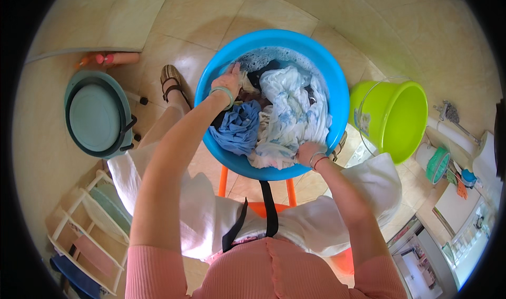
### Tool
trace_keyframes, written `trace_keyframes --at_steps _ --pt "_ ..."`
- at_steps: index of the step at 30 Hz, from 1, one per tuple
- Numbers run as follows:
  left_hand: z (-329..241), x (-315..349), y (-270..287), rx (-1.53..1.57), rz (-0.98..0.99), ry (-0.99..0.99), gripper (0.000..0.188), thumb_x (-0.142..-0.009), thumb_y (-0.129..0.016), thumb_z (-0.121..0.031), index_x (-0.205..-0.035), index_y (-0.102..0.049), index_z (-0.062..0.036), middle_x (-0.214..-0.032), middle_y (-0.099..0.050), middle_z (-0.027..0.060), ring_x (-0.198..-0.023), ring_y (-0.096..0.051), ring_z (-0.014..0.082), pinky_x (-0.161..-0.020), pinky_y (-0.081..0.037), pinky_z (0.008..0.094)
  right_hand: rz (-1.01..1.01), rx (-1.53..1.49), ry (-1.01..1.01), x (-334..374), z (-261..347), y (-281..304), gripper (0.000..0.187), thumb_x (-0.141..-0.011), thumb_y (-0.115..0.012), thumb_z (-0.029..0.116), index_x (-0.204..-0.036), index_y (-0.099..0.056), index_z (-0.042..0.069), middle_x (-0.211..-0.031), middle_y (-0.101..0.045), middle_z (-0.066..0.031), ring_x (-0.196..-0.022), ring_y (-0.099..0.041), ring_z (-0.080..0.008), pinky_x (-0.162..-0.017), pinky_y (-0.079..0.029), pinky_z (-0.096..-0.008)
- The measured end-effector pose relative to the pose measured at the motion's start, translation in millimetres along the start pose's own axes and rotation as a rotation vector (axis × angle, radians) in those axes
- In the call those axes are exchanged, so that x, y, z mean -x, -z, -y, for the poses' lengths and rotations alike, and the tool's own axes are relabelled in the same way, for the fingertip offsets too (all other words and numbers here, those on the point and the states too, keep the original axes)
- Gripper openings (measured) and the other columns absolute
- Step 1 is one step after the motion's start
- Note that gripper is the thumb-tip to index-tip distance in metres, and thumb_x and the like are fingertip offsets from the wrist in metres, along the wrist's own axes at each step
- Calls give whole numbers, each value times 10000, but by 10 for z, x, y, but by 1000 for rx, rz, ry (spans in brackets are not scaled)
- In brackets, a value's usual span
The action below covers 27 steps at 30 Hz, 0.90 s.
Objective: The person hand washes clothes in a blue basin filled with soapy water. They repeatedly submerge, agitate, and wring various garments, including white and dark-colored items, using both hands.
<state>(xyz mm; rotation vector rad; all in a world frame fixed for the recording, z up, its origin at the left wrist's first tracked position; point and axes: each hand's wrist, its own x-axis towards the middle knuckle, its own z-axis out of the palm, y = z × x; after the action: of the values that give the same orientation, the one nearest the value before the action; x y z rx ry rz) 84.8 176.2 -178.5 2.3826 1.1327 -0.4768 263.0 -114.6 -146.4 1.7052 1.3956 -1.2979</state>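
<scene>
A blue round basin point(337, 83) full of wet laundry stands in front of me. My left hand point(229, 82) reaches inside its left wall, fingers stretched out beside a cream cloth point(246, 83). Low at the basin's right front, the fingers of my right hand point(311, 154) are curled on a white garment with pale blue patches point(287, 104). A bunched blue cloth point(240, 127) lies below my left wrist. Dark cloth point(262, 73) shows among the pieces, and foamy water point(258, 59) fills the far side. The basin hides what supports it.
At right a lime-green bucket point(363, 96) with a wire handle lies tilted. Grey-green basins point(95, 117) are at left, near a pink bottle point(118, 58). A white rack point(79, 225) stands lower left. Orange stool legs point(291, 192) show below the blue basin.
</scene>
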Motion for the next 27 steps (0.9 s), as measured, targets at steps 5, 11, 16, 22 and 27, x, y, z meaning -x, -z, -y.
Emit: trace_keyframes --at_steps 5,11,16,22,27 --pt "65 -70 -75 -61 102 4 413 -859 -612 -266 -1237 -522 -127 -1261 -547 144 -1076 -571 339 -869 -484 426 53 -147 75 -92 -5 -164 389 -862 -485 326 -771 -708 21 -774 -688 -184 -792 -679 -325 -755 -538 -403" --pt "-137 287 518 40 -21 -192 212 -874 -568 -296 -907 -647 -102 -950 -631 107 -934 -601 330 -781 -487 412 -46 -187 9 -157 50 -283 368 -863 -477 285 -737 -696 17 -669 -679 -145 -624 -680 -244 -652 -549 -346" --pt "-334 780 1123 158 -44 -307 213 -870 -597 -256 -909 -652 -54 -901 -632 131 -840 -598 324 -721 -461 396 38 -255 -11 -193 14 -217 311 -862 -507 248 -804 -698 9 -742 -695 -145 -563 -667 -239 -589 -546 -328" --pt "-692 1308 1692 426 -129 -341 212 -861 -645 -192 -938 -653 6 -799 -602 133 -718 -568 217 -660 -440 314 -217 -104 -91 483 153 561 443 -847 -576 446 -958 -704 36 -1024 -678 -168 -959 -651 -303 -820 -517 -385" --pt "-1106 1637 2165 497 -92 -398 218 -892 -627 -171 -927 -637 44 -790 -587 81 -744 -528 138 -679 -428 274 -816 -917 334 534 239 895 638 -744 -737 437 -1226 -567 54 -1159 -614 -173 -1036 -614 -303 -868 -495 -382"
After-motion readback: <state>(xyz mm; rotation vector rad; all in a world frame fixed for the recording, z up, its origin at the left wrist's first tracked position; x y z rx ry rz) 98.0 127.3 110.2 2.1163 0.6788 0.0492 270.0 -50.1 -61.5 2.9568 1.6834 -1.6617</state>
